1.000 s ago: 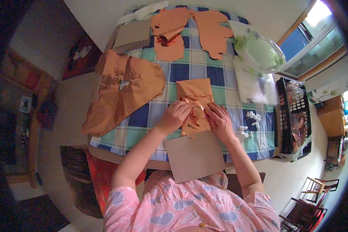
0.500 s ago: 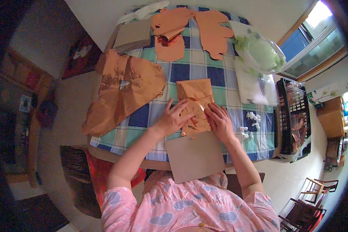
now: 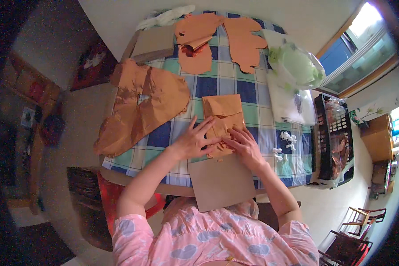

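A folded, copper-coloured foil sheet (image 3: 224, 104) lies upright to me in the middle of the table, creased and shiny. On its left edge rests my left hand (image 3: 194, 140), fingers spread and open. My right hand (image 3: 245, 146) lies over its lower right part, fingers stretched out flat on the foil and pointing left. The fingertips of the two hands come close together there, and they cover part of the foil's lower half. Just below, a grey cardboard sheet (image 3: 222, 182) overlaps the table's front edge and meets the foil's lower end.
A large crumpled copper foil piece (image 3: 148, 106) spreads at left. Further back are cut foil shapes (image 3: 244, 42), a cardboard stack (image 3: 153, 43) and white gloves (image 3: 168, 17). To the right lie clear plastic bags (image 3: 295, 66), small white bits (image 3: 288, 139) and a black crate (image 3: 334, 137).
My right hand has slid left and slightly down across the foil, from its right edge toward the middle. My left hand stays nearly in place, slightly lower.
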